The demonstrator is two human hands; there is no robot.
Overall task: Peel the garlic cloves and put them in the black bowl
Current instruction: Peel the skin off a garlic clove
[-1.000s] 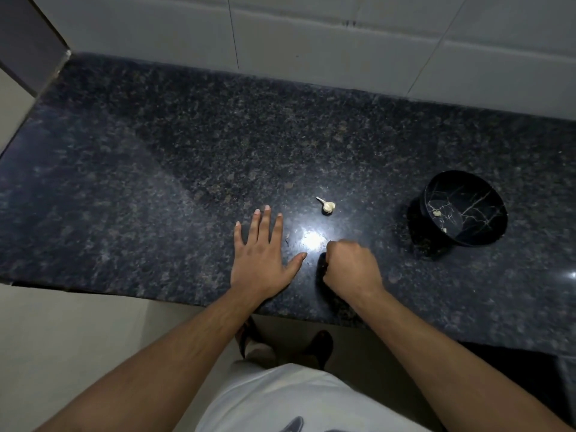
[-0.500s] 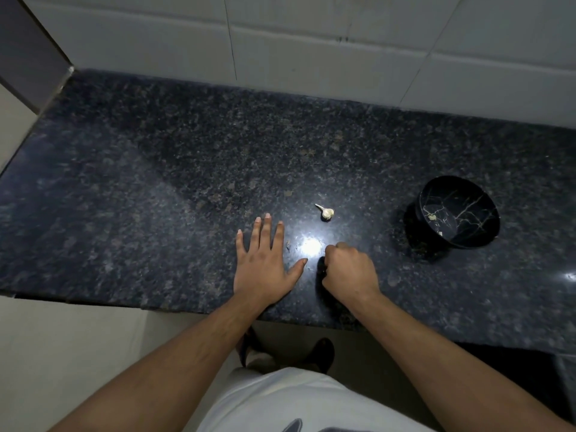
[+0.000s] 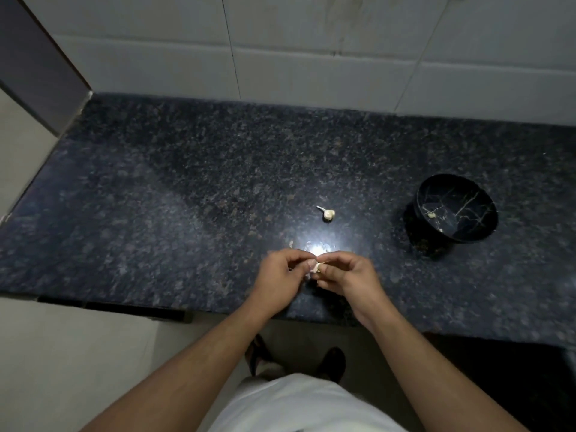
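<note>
Both hands meet over the near part of the counter (image 3: 187,188), a polished dark granite slab, speckled and glossy, with a bright glare spot just beyond the knuckles. The left hand (image 3: 279,275) and the right hand (image 3: 349,275) are curled in toward each other, fingertips pinching one small pale garlic clove (image 3: 315,267) between them, a thin strand of skin showing at the top. It is too small to tell how much is peeled. A second piece of garlic (image 3: 328,214), cream, knobbly, with a short stalk poking left, lies on the stone past the hands, apart from them. Off to the right stands the black bowl (image 3: 456,208), round, glossy, veined with pale marble lines, two tiny pale bits inside. Open stone lies between the hands and the bowl, and a wide stretch runs out to the left. The counter's front edge passes just under the wrists; white tiled wall (image 3: 311,51) closes the back.
</note>
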